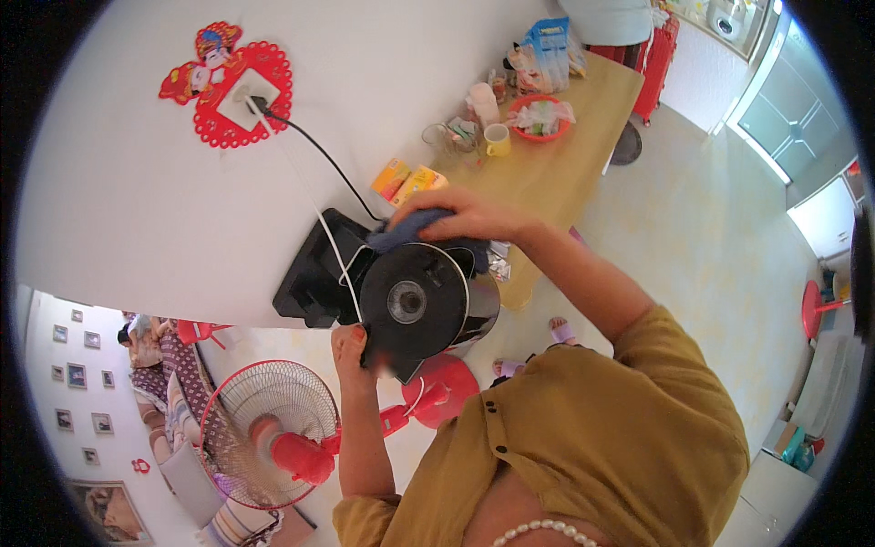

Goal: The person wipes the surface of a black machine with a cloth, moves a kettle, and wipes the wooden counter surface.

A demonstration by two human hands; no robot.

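A kettle-like appliance (441, 301) with a shiny metal body is tipped over, its round black underside facing me. My left hand (351, 352) grips its black handle-like part at the lower left. On the upper side of the body, my right hand (448, 215) presses a bunched dark blue cloth (410, 229), which partly hangs behind it. Beside the appliance, against the wall, is a black device (325, 267), partly hidden. A white cord (333, 239) passes in front of that device from the wall socket (247, 99).
The wooden table (547, 178) holds small yellow boxes (409, 181), glasses, a yellow mug (497, 139), a red basket (540, 117) and bags. A black cord (328, 156) runs from the socket towards the cloth. A red standing fan (273, 434) is near my left arm.
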